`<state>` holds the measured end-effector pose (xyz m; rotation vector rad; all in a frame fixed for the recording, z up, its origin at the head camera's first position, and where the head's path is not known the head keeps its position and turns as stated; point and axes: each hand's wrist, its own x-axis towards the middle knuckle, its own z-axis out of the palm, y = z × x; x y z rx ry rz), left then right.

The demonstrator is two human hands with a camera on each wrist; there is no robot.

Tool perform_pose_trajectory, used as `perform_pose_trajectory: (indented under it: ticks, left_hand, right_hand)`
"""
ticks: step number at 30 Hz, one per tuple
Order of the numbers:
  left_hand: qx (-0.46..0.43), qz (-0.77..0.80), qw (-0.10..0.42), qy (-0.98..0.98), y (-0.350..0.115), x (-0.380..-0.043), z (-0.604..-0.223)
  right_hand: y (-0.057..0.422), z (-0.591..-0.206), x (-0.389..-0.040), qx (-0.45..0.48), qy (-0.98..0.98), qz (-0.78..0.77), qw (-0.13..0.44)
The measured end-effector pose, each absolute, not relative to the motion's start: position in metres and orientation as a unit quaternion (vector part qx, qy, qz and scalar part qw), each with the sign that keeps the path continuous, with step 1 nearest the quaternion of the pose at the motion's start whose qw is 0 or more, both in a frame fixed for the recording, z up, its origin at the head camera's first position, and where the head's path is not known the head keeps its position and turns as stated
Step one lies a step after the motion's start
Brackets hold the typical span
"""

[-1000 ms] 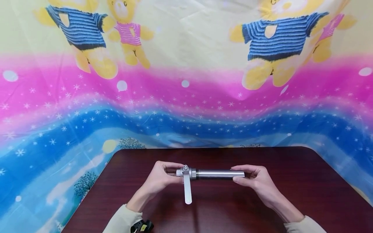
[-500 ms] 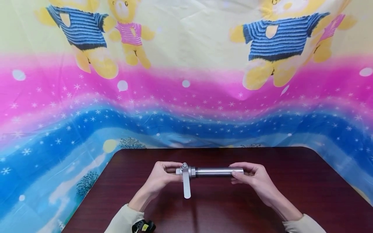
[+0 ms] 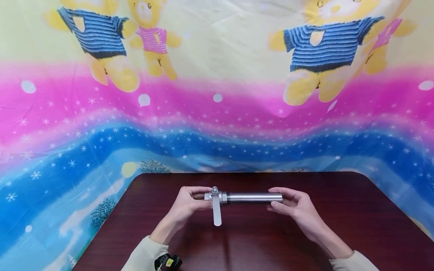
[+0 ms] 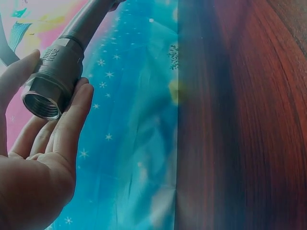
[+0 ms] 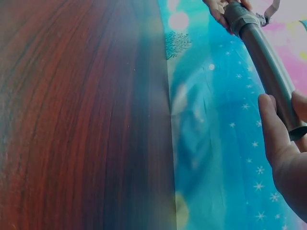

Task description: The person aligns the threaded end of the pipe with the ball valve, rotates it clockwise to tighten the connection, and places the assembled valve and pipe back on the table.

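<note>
My left hand point(image 3: 184, 205) pinches a silver ball valve point(image 3: 217, 196) between thumb and fingers. Its flat lever handle point(image 3: 217, 212) points toward me. From the valve's right side a smooth metal pipe point(image 3: 254, 197) extends, roughly level above the table. My right hand point(image 3: 300, 203) holds the pipe's free end, thumb at the near lower side and fingers behind. In the left wrist view the valve body point(image 4: 57, 62) shows raised lettering and an open threaded port point(image 4: 42, 105). The right wrist view shows the pipe's open end point(image 5: 298, 132) near the right hand. The joint's threads are hidden.
Below the hands lies a dark red wood-grain table point(image 3: 251, 241) with rounded far corners. Behind it hangs a printed cloth point(image 3: 217, 113) with bears and snowflakes. A black strap with a small device point(image 3: 168, 262) is at the left sleeve.
Valve and pipe have risen slightly, and the lever's tip looks higher. The right thumb moved up over the pipe, then back to its lower edge. The left hand keeps its grip.
</note>
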<state>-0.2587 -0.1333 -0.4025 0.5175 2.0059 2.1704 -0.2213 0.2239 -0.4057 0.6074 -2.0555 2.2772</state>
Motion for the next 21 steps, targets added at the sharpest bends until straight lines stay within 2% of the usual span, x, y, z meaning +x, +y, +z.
perform_pose_trajectory:
  ticks: [9, 16, 21]
  left_hand:
    - [0.170, 0.720, 0.072, 0.669, -0.1347, -0.2560, -0.4039]
    - [0.168, 0.726, 0.075, 0.663, -0.1354, -0.2537, -0.4054]
    - [0.165, 0.726, 0.074, 0.663, -0.1359, -0.2551, -0.4027]
  right_hand:
    - [0.2235, -0.4050, -0.2231, 0.189, -0.688, 0.700, 0.020]
    - [0.2264, -0.4059, -0.2201, 0.202, -0.669, 0.716, 0.001]
    - [0.2256, -0.4051, -0.2196, 0.197, -0.698, 0.688, 0.011]
